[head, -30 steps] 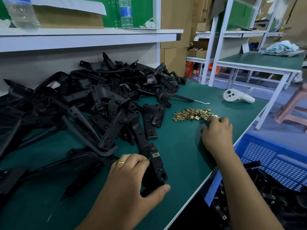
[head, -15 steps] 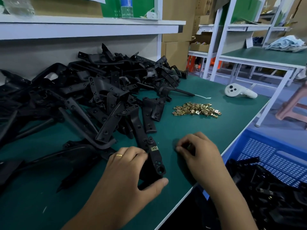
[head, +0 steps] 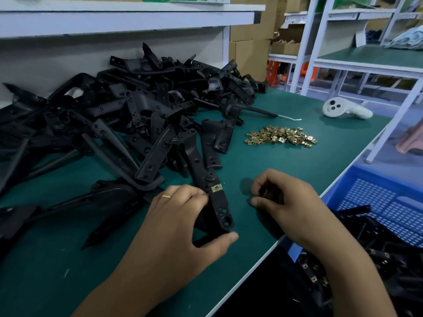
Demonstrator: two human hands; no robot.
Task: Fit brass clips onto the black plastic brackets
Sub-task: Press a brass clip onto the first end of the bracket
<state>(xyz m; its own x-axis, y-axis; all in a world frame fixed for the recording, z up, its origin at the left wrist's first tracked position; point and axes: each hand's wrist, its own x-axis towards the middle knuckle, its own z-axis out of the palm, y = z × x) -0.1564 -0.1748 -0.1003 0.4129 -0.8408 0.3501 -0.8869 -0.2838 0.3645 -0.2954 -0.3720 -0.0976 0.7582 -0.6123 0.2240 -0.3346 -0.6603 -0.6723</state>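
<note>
My left hand (head: 183,223) grips the near end of a black plastic bracket (head: 219,207) lying on the green table, thumb under its tip. One brass clip (head: 216,187) sits fitted on that bracket, just above my fingers. My right hand (head: 286,202) is a little to the right of the bracket, fingers curled round brass clips that barely show between them. A loose heap of brass clips (head: 281,136) lies farther back on the mat. A large pile of black brackets (head: 128,115) fills the left and back of the table.
A white handheld controller (head: 345,109) lies at the far right of the green table (head: 263,161). A blue plastic crate (head: 380,202) holding clipped brackets stands below the table's right edge. White shelf overhead at the back; another workbench stands beyond.
My right hand left the clip heap and came back toward me, stopping beside the bracket with clips in its fingers. My left hand kept its hold on the bracket.
</note>
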